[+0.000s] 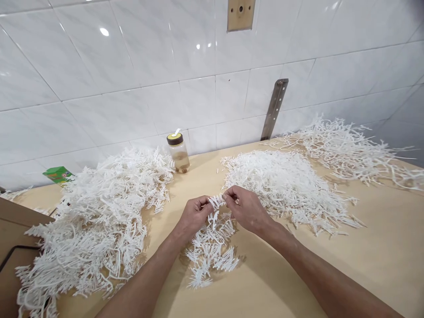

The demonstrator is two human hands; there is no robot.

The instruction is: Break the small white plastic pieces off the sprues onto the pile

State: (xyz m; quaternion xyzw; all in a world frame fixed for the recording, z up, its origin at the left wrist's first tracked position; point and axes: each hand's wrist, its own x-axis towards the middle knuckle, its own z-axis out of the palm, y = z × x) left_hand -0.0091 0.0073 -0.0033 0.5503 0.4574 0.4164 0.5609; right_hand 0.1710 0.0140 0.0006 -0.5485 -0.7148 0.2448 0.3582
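Note:
Between my two hands is a white branched plastic strip (217, 202), comb-like with many thin prongs. My left hand (198, 215) pinches its left end between thumb and fingers. At the right end, my right hand (247, 207) grips it with thumb and forefinger. Just below my hands lies a small heap of similar white pronged pieces (212, 251) on the table. A large tangled pile of white branched pieces (106, 212) spreads to the left. To the right of my right hand is a pile of loose short white sticks (281, 185).
Long white strands (354, 148) lie at the back right. A bottle with a dark and yellow lid (179, 152) stands near the tiled wall. A green carton (58, 175) sits behind the left pile, and a cardboard box (16, 247) borders the wooden table (391, 229) at left.

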